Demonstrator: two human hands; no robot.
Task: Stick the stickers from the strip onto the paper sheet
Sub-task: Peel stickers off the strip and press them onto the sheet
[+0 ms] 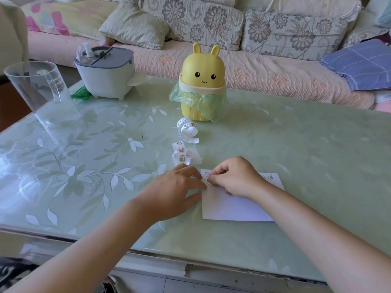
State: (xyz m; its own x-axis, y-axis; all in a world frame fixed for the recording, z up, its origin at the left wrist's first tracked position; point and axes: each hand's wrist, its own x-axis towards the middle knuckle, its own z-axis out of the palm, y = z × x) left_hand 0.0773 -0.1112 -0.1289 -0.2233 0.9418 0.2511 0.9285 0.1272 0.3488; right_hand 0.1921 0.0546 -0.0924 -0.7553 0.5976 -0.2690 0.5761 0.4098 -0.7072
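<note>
A white paper sheet [230, 208] lies on the green table near its front edge, with small cartoon stickers along its top edge [267, 177]. My left hand [171, 187] rests flat on the sheet's left edge, fingers straight. My right hand [232, 176] pinches a small sticker [207, 176] at the sheet's upper left corner, fingertips curled onto the paper. A curled sticker strip [182, 154] lies just beyond my left hand. A second coiled strip [187, 129] lies farther back.
A yellow rabbit-shaped bin [202, 85] with a green bag stands behind the strips. A clear plastic jug [40, 92] and a grey-white lidded container [105, 75] stand at the back left. A sofa [254, 60] runs behind the table [296, 144].
</note>
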